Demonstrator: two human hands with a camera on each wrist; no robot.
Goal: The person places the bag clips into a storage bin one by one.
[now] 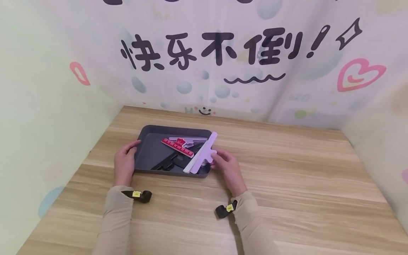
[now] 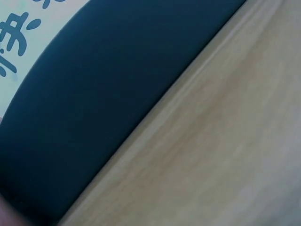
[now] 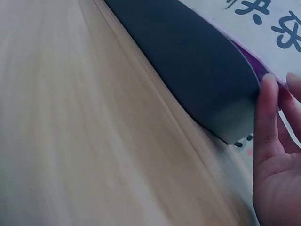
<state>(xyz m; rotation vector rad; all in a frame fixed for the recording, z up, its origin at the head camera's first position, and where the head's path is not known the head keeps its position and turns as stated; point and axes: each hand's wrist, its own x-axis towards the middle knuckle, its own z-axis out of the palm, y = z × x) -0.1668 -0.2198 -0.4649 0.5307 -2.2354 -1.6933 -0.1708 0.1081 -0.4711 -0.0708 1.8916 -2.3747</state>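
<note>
Two hands frame the dark tray (image 1: 149,150) in your head view: your left hand (image 1: 125,163) curls over its left rim, thumb reaching toward the far edge, while your right hand (image 1: 227,166) pinches the tab of a pale lilac clip (image 1: 204,153) at the tray's right end. That clip's long axis runs diagonally from the near rim up to the far right corner, so it lies just left of your right hand, which is plainly the nearer one. A red ruler-printed clip (image 1: 177,147) and a black clip (image 1: 165,163) lie inside the tray, apart from both hands, on the wooden table (image 1: 287,184)

Your left wrist view shows only the tray's dark outer wall (image 2: 108,94) slanting across the tabletop (image 2: 225,155); no fingers are visible there, so the grip cannot be read from it

Your right wrist view adds what the head camera hides: fingers (image 3: 264,113) pressed against the tray's rounded corner (image 3: 207,80), with a sliver of purple showing above the rim
</note>
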